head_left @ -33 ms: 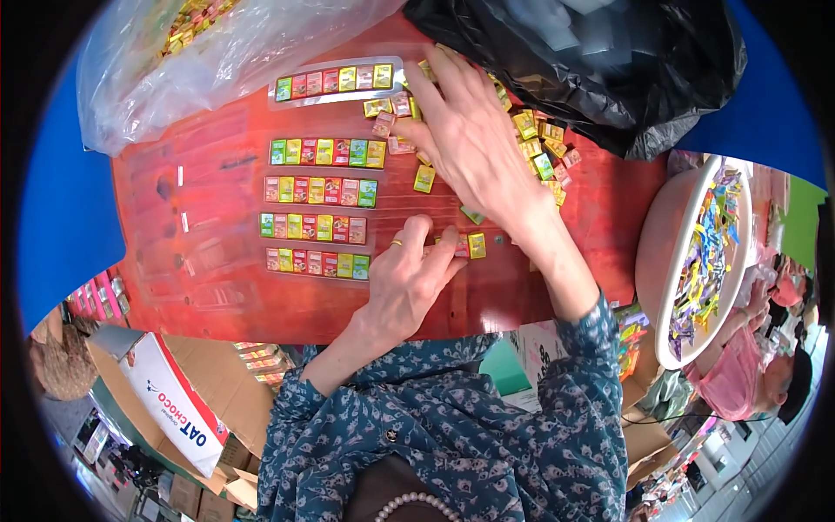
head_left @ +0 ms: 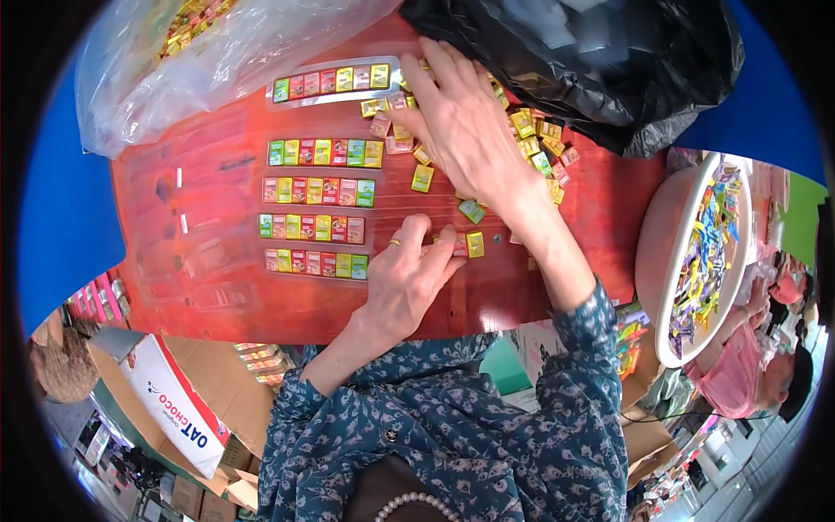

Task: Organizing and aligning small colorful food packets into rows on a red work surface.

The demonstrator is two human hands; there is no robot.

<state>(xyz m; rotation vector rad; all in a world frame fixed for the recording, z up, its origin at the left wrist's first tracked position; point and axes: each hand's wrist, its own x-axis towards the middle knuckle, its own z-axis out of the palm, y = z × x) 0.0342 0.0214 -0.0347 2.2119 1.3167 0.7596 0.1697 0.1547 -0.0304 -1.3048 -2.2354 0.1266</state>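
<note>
In the head view, the only one, the step in hand looks like lining up tiny boxes into a short row, with neat rows [head_left: 326, 153] of them between nine and ten o'clock from the middle of the picture. The left hand [head_left: 404, 278], just below the middle, has its fingers curled in, their tips at the near end of a red box [head_left: 460, 244] and a yellow box [head_left: 475, 244] standing side by side; whether it pinches them or only steadies them I cannot tell. The right hand [head_left: 474, 143], toward one o'clock, is spread with fingers long and thumb apart over the loose pile [head_left: 524, 123] — anything under the palm is hidden. The next move seems to call for a light fingertip pick of one box from that pile, turned square to sit flush with the yellow one. The boxes are small, crisp-edged blocks in yellow, red, pink and green, with a slight sheen. At eleven o'clock a slim, clear plastic tray [head_left: 396, 74] holds a row of them, its rim glinting. The red table [head_left: 200, 287] has a smooth, scuffed, streaky top. A crinkled, see-through bag [head_left: 261, 61] slumps beyond the tray, a glossy, creased black bag [head_left: 600, 87] lies at one o'clock, and a smooth pale tub [head_left: 648, 235] of shiny twisted wrappers stands at three.
</note>
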